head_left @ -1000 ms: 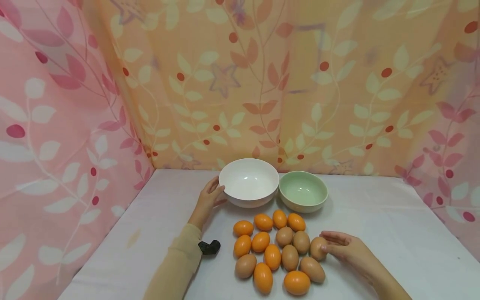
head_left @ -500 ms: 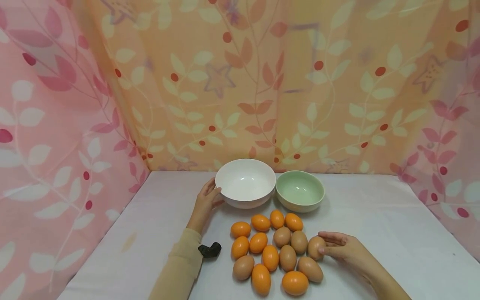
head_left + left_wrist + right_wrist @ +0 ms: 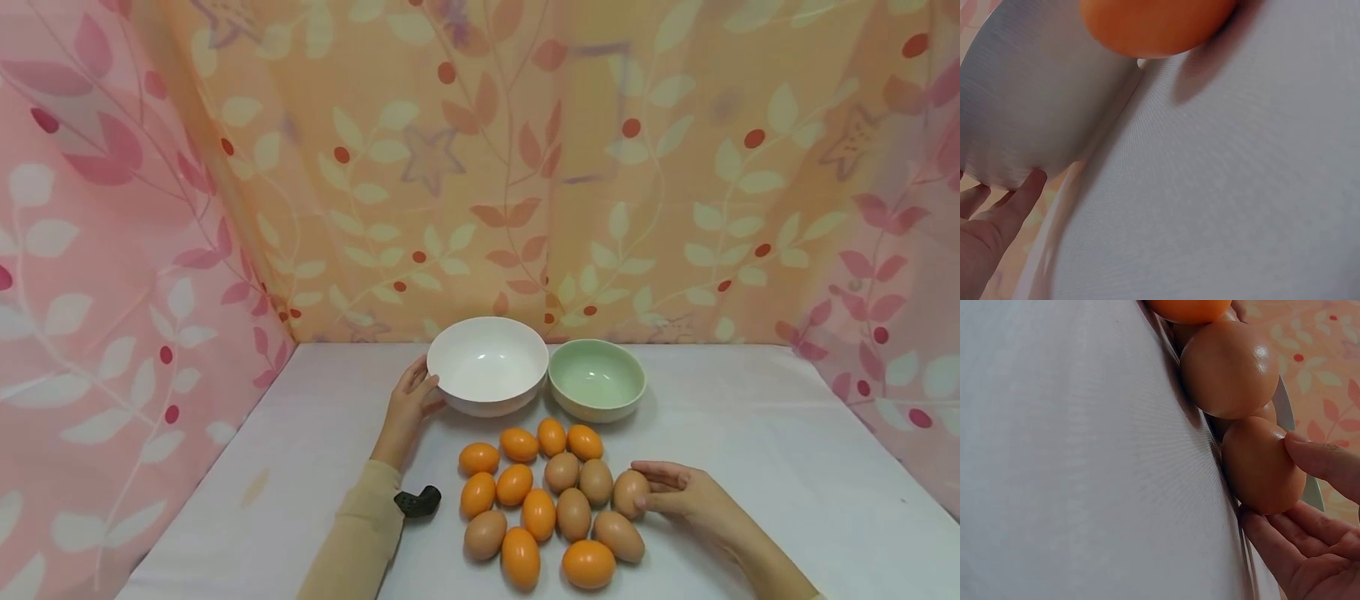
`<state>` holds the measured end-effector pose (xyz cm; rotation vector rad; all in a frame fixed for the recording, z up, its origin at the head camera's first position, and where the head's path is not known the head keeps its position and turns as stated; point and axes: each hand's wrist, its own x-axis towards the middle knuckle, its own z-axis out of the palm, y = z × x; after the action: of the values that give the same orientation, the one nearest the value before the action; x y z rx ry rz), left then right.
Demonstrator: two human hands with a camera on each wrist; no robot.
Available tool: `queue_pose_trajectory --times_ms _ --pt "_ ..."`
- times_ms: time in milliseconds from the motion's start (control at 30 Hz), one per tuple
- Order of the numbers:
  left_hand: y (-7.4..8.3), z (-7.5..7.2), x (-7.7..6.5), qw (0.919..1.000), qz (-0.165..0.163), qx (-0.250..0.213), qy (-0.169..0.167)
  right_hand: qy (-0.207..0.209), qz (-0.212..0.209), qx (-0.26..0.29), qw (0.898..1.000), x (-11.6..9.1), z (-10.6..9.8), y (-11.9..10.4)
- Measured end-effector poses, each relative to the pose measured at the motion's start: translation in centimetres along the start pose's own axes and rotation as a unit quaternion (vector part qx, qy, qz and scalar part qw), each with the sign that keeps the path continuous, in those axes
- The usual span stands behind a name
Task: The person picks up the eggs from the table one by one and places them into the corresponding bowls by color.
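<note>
Brown egg (image 3: 628, 492) on tabletop (image 3: 750, 417), R edge of egg cluster (image 3: 538, 514) | R grip (image 3: 692, 500) clamped on it | L grip (image 3: 408, 404) apart, touching side of white bowl (image 3: 487, 362) | step: prob. securing egg pre-lift | next: likely needs steady pinch, straight lift clear of adj. brown eggs (image 3: 596, 482)

Your white bowl (image 3: 468, 371) and green bowl (image 3: 597, 379) both look smooth and glossy, with crisp highlights inside, though you cannot tell ceramic from plastic by sight. The orange eggs (image 3: 538, 515) have a sleek, plastic-looking shine, while the brown eggs (image 3: 573, 514) are smooth with a softer, shell-like sheen and small glints in your right wrist view. Your beige sleeve (image 3: 356, 529) is matt cloth, the white tablecloth (image 3: 322, 408) is matt with a fine weave, the floral curtain (image 3: 480, 167) is smooth fabric, and the black fitting (image 3: 418, 502) looks like dull plastic.
</note>
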<state>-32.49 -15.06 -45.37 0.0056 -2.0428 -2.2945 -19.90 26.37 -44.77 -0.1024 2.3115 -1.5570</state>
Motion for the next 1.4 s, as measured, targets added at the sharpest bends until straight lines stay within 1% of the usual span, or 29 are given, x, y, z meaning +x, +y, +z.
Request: queue_pose_trajectory --times_ms 200,367,633,833,967,1133,1233,1400 --pt "-0.29 0.00 -0.28 1.0000 -0.001 -0.005 0.001 -0.012 -0.019 0.010 1.000 -0.28 0.10 0.21" --pt "-0.23 -0.11 -0.18 1.0000 0.003 -0.005 -0.004 -0.009 -0.032 0.002 0.999 -0.23 0.21 0.01" --pt "-0.36 -0.62 0.29 0.9998 -0.001 -0.017 -0.004 -0.007 -0.025 -0.002 1.000 0.10 0.42 -0.19" --pt "-0.32 -0.35 0.20 0.9998 0.003 -0.020 -0.003 0.012 -0.012 -0.013 1.000 0.04 0.39 -0.11" --pt "-0.33 -0.12 0.01 0.9998 0.002 -0.017 -0.003 0.010 -0.009 -0.017 1.000 -0.14 0.22 0.04" --pt "-0.35 0.02 0.15 0.9997 0.007 -0.024 0.000 0.006 -0.007 -0.005 1.000 -0.06 -0.01 0.04" --pt "-0.35 0.00 0.30 0.9997 0.009 -0.021 0.000 0.007 -0.003 0.004 1.000 0.07 -0.03 0.03" --pt "-0.34 -0.06 0.19 0.9998 0.000 -0.018 -0.002 0.006 0.007 0.003 1.000 0.22 -0.08 0.31"
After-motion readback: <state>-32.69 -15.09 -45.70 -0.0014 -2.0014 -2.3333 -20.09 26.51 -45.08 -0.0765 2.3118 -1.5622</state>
